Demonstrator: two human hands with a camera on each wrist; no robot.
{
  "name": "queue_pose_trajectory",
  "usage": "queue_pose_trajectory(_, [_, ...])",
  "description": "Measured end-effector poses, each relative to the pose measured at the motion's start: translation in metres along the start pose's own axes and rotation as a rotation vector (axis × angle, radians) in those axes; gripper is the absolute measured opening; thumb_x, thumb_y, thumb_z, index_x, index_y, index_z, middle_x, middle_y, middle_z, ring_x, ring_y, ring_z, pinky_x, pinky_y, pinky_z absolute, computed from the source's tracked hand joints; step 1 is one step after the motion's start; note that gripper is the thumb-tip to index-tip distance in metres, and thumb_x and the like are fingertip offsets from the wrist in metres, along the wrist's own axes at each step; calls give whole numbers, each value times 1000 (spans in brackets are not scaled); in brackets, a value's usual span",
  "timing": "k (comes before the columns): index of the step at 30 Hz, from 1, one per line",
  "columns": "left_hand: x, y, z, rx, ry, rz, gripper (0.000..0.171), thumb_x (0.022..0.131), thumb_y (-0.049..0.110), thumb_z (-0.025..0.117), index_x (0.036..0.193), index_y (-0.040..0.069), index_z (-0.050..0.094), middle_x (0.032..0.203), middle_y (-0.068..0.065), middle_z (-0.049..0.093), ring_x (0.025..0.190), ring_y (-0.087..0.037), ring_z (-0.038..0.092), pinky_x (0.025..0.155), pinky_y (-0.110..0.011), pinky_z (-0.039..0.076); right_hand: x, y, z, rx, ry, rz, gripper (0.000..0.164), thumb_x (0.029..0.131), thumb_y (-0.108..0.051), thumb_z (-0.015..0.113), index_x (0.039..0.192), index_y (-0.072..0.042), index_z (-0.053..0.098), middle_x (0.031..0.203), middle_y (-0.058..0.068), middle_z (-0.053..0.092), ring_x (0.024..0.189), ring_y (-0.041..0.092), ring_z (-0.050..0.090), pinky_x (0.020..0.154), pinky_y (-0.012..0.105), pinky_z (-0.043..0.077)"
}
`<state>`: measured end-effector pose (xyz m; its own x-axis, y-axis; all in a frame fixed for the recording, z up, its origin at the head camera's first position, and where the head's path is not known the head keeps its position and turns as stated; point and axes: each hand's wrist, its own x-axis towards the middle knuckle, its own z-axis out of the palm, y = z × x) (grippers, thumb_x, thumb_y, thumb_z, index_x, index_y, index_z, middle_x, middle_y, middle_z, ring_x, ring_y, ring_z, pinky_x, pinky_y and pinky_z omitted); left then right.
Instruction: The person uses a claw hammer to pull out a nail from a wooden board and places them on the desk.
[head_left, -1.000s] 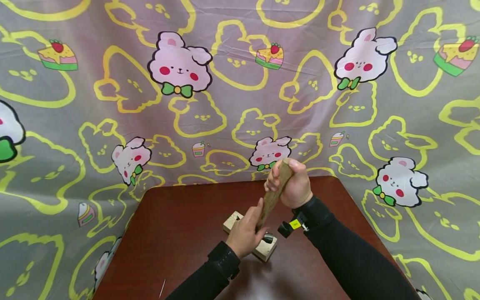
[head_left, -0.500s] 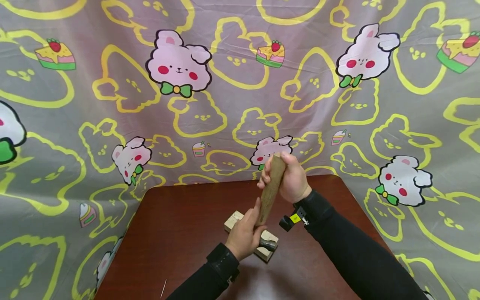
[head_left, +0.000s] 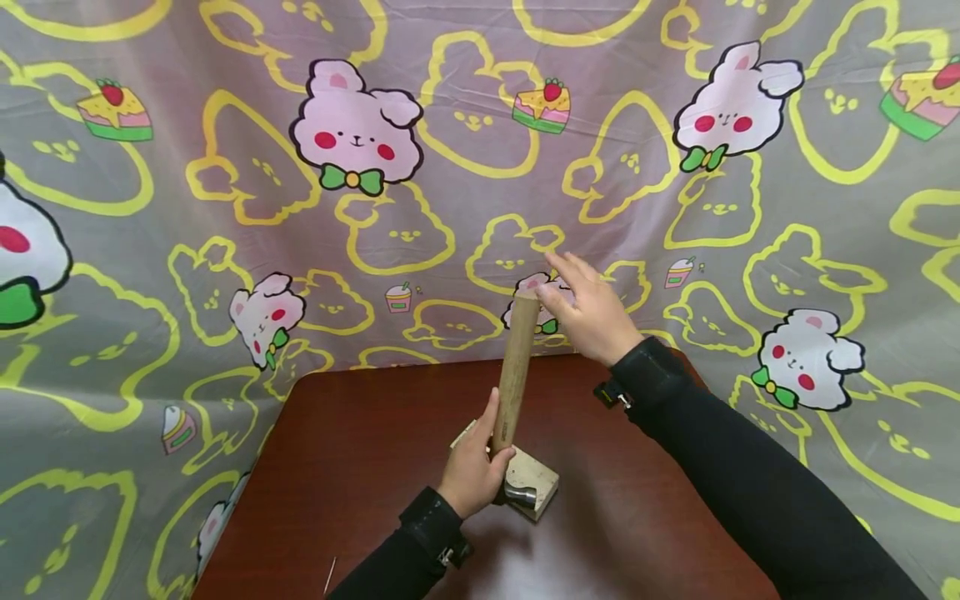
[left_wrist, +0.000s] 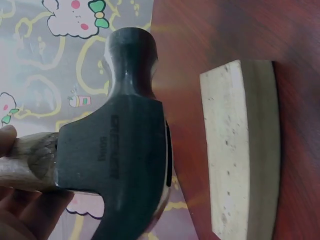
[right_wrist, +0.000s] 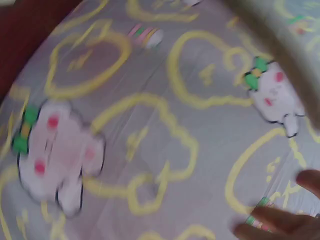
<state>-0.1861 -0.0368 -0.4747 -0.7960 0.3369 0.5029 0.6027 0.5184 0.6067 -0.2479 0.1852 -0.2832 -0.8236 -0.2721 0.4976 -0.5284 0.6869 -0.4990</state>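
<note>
A claw hammer with a wooden handle stands nearly upright in the head view, its handle end at the top. My left hand grips the handle low down, close to the dark metal head. The left wrist view shows that head large, with its claw curving down and fingers under the handle. My right hand is beside the upper handle end with its fingers extended; whether the fingertips touch the wood I cannot tell. Below the hammer lies a pale wooden block, partly hidden by the left hand.
The dark red-brown table bears the block. A thin, light, nail-like rod lies near the table's front left. Grey cloth printed with rabbits hangs behind and at both sides.
My right hand has let go of the handle's upper end and moved up and away, its fingers straightening. The hammer has swung more upright, its handle end going left, still in my left hand.
</note>
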Motion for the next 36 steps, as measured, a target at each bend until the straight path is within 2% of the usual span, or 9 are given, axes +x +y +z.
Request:
queue_pose_trajectory(3, [-7, -6, -4, -12, -4, -65, 98, 86, 6, 72, 158, 25, 8, 127, -17, 56, 94, -23, 61, 69, -29, 50, 6, 14, 1, -196, 109, -34, 72, 96, -59, 42, 156, -23, 25, 160, 18, 6, 146, 37, 1, 108, 65, 5])
queue_pose_trajectory(8, [-21, -16, -9, -20, -20, -158, 102, 85, 4, 73, 157, 31, 6, 136, -17, 52, 99, -24, 62, 74, -33, 51, 12, 42, 4, -427, 255, -44, 81, 91, -57, 51, 157, -31, 13, 160, 12, -14, 144, 38, -15, 103, 70, -5])
queue_pose_trajectory(14, [-35, -27, -15, 44, -14, -232, 105, 82, 3, 76, 157, 31, 8, 129, -19, 56, 102, -27, 61, 77, -39, 50, 17, 81, 7, -517, 255, 55, 90, 88, -64, 51, 157, -33, 4, 158, 6, -25, 142, 35, -24, 99, 73, -12])
queue_pose_trajectory(19, [-45, -43, -19, 86, -18, -294, 109, 78, 3, 78, 157, 32, 8, 128, -21, 57, 102, -27, 61, 79, -42, 49, 16, 110, 10, -560, 169, 171, 91, 87, -72, 44, 155, -36, -5, 157, 4, -29, 140, 38, -27, 97, 73, -15])
queue_pose_trajectory(23, [-53, -54, -22, 103, -28, -347, 108, 76, 3, 78, 157, 29, 11, 121, -22, 60, 88, -23, 60, 73, -39, 48, 12, 131, 17, -609, 116, 241, 90, 88, -72, 41, 155, -36, -7, 157, 6, -29, 139, 39, -28, 96, 73, -16])
queue_pose_trajectory(30, [-65, -69, -24, 114, -38, -405, 106, 73, 2, 77, 157, 23, 16, 113, -25, 63, 71, -19, 55, 65, -36, 47, -4, 158, 35, -631, -25, 328, 90, 87, -75, 39, 157, -31, 3, 157, 9, -28, 135, 39, -34, 95, 76, -14])
queue_pose_trajectory(32, [-68, -72, -25, 104, -40, -419, 106, 72, 1, 76, 157, 21, 17, 110, -26, 64, 67, -18, 53, 62, -35, 46, -7, 162, 38, -608, -107, 368, 90, 87, -77, 36, 158, -27, 10, 159, 14, -20, 136, 43, -31, 93, 77, -14])
queue_pose_trajectory(33, [-70, -74, -25, 97, -44, -431, 106, 71, 0, 76, 157, 21, 17, 108, -25, 64, 65, -18, 53, 61, -34, 46, -9, 163, 39, -586, -159, 395, 91, 86, -77, 35, 157, -24, 15, 160, 16, -10, 137, 46, -25, 93, 78, -12])
queue_pose_trajectory(36, [-75, -78, -26, 88, -57, -461, 106, 70, 0, 75, 157, 21, 19, 107, -26, 65, 63, -18, 52, 59, -33, 46, -11, 160, 41, -506, -418, 501, 90, 89, -74, 37, 153, -12, 31, 155, 24, 21, 140, 52, 8, 99, 77, 1])
